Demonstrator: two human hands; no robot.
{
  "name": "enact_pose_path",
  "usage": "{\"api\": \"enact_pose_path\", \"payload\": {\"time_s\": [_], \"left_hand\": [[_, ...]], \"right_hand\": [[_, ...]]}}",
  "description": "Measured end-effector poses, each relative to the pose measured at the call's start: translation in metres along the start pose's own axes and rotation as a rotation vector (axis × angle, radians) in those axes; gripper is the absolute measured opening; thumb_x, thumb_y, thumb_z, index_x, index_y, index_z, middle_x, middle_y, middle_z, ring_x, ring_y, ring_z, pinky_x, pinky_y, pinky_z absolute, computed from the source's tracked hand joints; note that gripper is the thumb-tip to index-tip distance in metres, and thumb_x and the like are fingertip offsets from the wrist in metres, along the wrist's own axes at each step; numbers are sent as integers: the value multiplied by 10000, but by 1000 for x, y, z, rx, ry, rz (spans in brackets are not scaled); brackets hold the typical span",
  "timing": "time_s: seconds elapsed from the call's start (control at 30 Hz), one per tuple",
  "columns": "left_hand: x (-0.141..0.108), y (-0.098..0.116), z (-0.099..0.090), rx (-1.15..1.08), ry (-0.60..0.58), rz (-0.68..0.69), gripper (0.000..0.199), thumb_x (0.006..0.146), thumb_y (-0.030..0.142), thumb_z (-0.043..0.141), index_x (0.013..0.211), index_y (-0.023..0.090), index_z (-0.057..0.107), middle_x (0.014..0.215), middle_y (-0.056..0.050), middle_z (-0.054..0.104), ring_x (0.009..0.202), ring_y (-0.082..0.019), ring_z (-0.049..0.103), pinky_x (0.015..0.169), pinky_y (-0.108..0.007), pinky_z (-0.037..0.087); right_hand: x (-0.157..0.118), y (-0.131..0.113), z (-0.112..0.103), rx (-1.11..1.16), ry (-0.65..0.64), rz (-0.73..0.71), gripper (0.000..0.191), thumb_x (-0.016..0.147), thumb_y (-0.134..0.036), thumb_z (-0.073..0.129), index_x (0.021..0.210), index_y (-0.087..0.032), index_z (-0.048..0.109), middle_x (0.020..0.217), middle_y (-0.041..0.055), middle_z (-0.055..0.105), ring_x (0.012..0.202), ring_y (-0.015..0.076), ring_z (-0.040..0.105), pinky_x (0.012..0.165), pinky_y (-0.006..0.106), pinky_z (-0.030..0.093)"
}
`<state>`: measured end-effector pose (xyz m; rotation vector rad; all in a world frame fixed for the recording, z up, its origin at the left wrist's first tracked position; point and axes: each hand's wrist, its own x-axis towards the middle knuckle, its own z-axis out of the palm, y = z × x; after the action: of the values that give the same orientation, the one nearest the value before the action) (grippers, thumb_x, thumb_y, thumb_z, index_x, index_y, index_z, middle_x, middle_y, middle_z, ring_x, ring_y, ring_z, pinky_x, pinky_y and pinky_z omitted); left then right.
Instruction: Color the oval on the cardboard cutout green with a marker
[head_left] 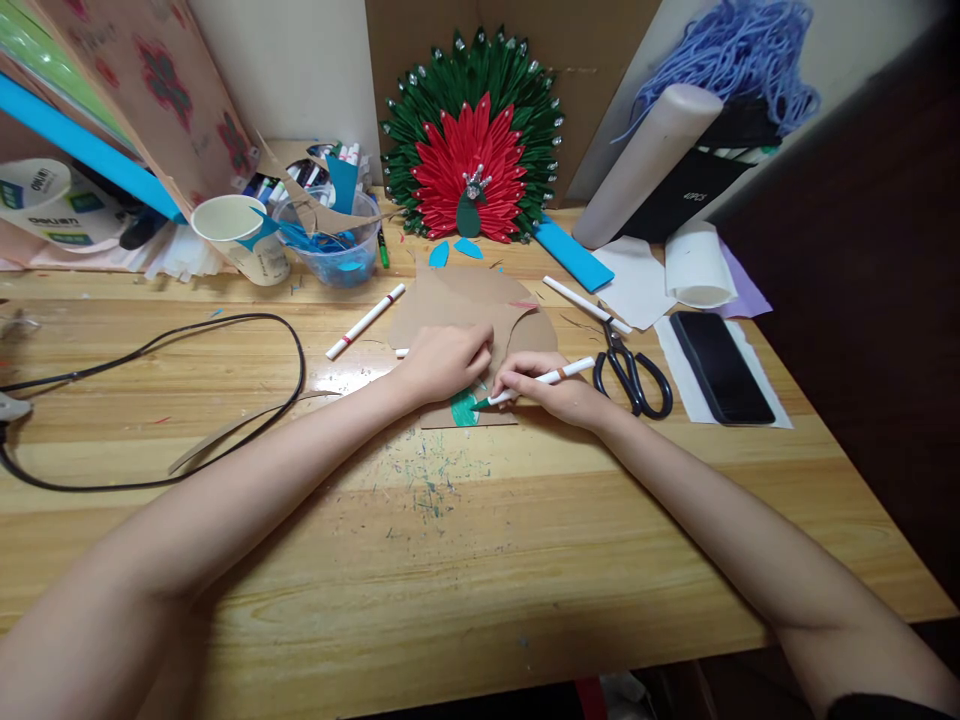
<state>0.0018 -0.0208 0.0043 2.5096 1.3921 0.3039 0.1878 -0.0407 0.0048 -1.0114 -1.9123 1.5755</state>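
In the head view, my right hand [551,385] grips a marker [568,371] with a white barrel and a brown band. Its green tip touches the edge of a small piece coloured green [464,408], which lies on brown cardboard [501,418]. Just above that piece rests my left hand [448,362], its fingers curled down and closed; what is under them is hidden. Behind both hands lies a larger rounded sheet of brown cardboard [465,295]. Black-handled scissors [632,378] sit to the right of my right hand.
White markers [366,321] [587,304] flank the cardboard. A green and red peacock craft [471,140] stands behind. At the left are a paper cup [238,240], a plastic tub [337,262] of blue scraps and a black cable [302,365]; at the right, a phone [721,367].
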Motion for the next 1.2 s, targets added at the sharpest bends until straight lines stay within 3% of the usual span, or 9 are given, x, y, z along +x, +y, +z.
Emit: {"api": "enact_pose_path", "payload": {"time_s": [1.2], "left_hand": [[0, 1, -1, -13, -7, -3, 289, 911, 331, 325, 901, 184, 574, 827, -64, 684, 720, -173, 604, 569, -270, 292]], "right_hand": [[0, -3, 0, -5, 5, 13, 273, 877, -387, 557, 746, -161, 636, 749, 34, 659, 702, 131, 598, 661, 276, 475]]}}
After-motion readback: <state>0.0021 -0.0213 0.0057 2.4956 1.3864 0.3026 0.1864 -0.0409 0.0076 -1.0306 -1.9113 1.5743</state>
